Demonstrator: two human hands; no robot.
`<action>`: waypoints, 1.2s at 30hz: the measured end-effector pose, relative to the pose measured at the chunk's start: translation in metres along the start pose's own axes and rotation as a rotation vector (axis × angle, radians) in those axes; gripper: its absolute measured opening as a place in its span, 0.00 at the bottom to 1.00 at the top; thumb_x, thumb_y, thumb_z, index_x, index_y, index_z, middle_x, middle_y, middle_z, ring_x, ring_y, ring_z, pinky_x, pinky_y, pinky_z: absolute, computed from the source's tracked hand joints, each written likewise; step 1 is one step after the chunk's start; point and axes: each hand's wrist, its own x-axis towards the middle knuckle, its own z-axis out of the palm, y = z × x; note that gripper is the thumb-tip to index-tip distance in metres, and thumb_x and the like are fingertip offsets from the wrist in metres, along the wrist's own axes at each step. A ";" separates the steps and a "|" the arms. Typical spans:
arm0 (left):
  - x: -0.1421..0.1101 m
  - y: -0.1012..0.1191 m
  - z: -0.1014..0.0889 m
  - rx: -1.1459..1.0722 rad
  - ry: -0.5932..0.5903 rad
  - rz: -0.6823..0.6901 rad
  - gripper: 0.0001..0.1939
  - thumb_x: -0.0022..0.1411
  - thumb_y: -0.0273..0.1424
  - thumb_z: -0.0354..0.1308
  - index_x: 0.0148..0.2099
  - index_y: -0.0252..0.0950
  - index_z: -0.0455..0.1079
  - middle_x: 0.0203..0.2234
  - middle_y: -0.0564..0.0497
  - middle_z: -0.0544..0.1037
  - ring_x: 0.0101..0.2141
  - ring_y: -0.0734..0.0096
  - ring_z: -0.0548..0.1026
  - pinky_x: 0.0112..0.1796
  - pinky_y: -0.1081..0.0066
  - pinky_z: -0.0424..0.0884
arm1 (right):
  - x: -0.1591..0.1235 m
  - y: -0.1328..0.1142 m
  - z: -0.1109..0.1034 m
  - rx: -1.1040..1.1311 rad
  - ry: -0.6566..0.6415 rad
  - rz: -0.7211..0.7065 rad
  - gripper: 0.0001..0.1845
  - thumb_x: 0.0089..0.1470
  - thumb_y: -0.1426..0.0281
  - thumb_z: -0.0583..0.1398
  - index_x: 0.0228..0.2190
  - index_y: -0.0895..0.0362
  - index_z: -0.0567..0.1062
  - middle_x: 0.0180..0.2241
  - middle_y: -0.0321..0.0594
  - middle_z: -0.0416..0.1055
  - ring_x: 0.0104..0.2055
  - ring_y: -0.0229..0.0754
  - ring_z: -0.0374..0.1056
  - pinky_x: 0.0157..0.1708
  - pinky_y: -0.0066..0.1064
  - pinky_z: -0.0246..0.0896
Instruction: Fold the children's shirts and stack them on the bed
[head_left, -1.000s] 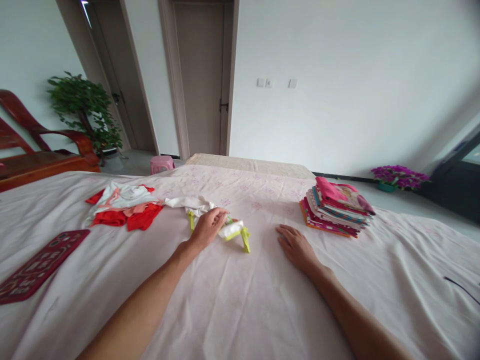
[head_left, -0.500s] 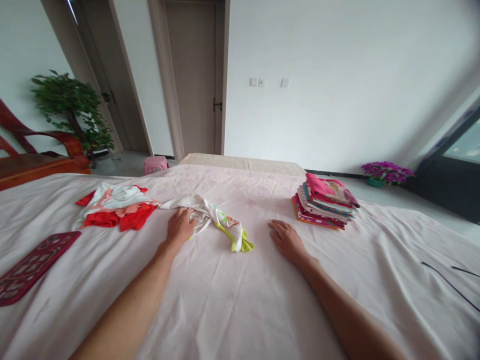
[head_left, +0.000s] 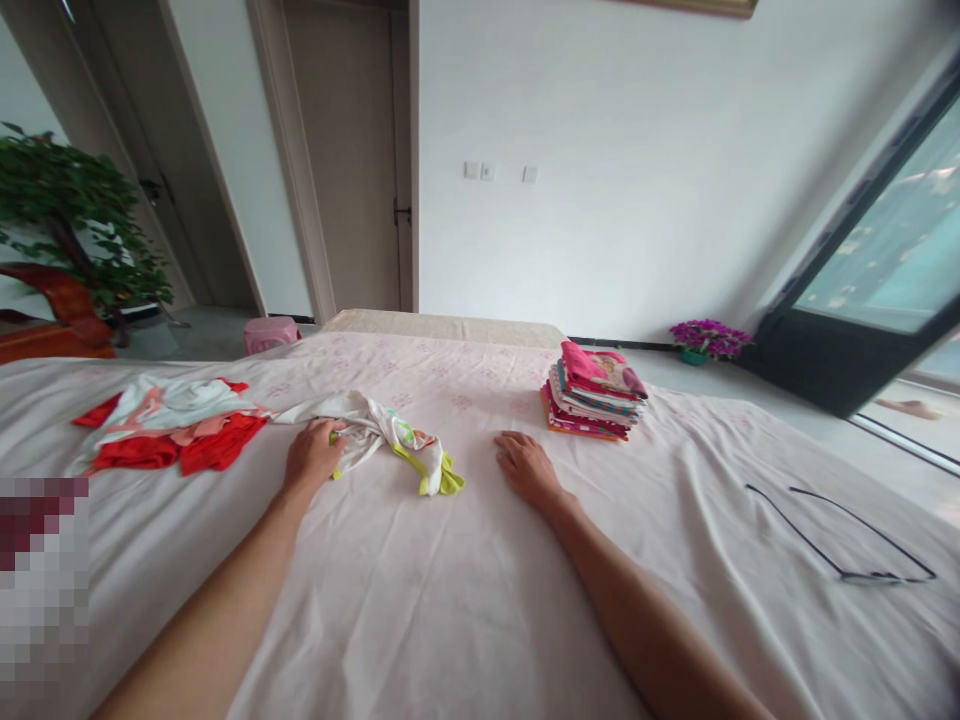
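Note:
A crumpled white garment with lime-green trim (head_left: pixel 367 425) lies on the pale pink sheet (head_left: pixel 420 620). My left hand (head_left: pixel 311 455) is at its left end, fingers curled on the cloth, with a bit of the trim showing beside them. My right hand (head_left: pixel 525 465) lies palm down on the sheet, fingers loosely apart and holding nothing. It is between the garment and a neat stack of folded cloths (head_left: pixel 596 395), touching neither. Left of my left hand, red and white clothing (head_left: pixel 180 420) is spread out loosely.
Black-framed glasses (head_left: pixel 862 575) lie at the right on the sheet. Beyond the sheet stand a pink stool (head_left: pixel 271 333), a wooden armchair (head_left: pixel 60 310), a leafy plant (head_left: pixel 75 210) and purple flowers (head_left: pixel 712 338). The lower left corner is pixelated.
The view has turned right, so everything sits further left in the picture and the glasses show fully. My left fingers have gathered the garment's edge; my right hand still rests on the sheet.

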 end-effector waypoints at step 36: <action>0.004 -0.003 0.007 0.024 0.007 -0.057 0.18 0.60 0.34 0.49 0.48 0.39 0.74 0.49 0.45 0.76 0.48 0.59 0.74 0.49 0.65 0.68 | -0.003 0.004 0.004 -0.044 0.010 -0.015 0.20 0.64 0.67 0.52 0.55 0.53 0.72 0.59 0.43 0.67 0.60 0.48 0.59 0.58 0.38 0.52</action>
